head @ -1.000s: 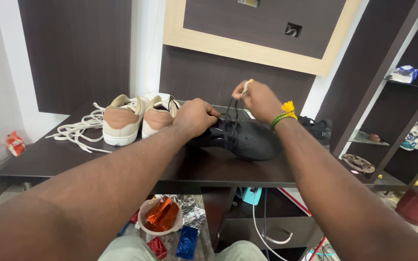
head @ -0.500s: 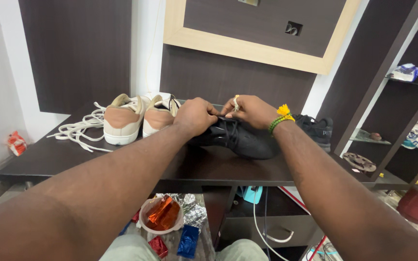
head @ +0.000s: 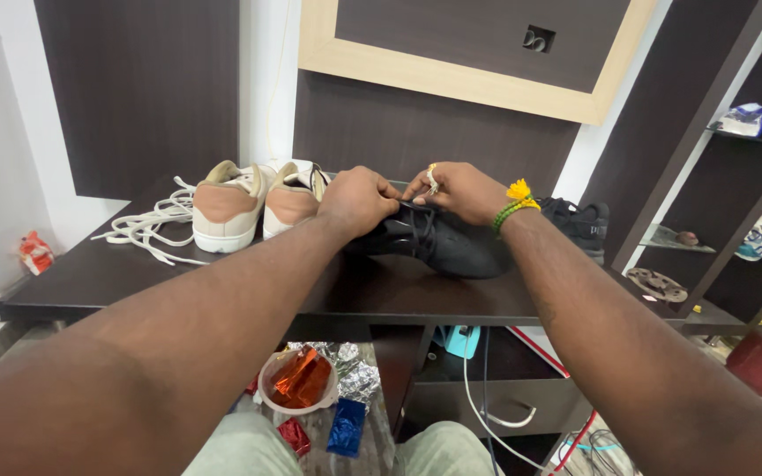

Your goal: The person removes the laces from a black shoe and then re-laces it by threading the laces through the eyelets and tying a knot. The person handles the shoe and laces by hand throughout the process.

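Bowl holds orange foil; each hand grips black shoe

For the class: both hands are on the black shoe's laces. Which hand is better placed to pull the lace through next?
Probably the right hand: its fingertips pinch at the laces of the black shoe, while the left hand is a closed fist steadying it.

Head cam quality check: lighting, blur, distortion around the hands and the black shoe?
Head view: soft, even indoor light, no hard glare. Left hand and right hand are sharp on the black shoe, but its dark upper loses detail against the dark shelf. Wide-angle stretch swells the forearms near the bottom edge. Beige sneakers are well exposed.
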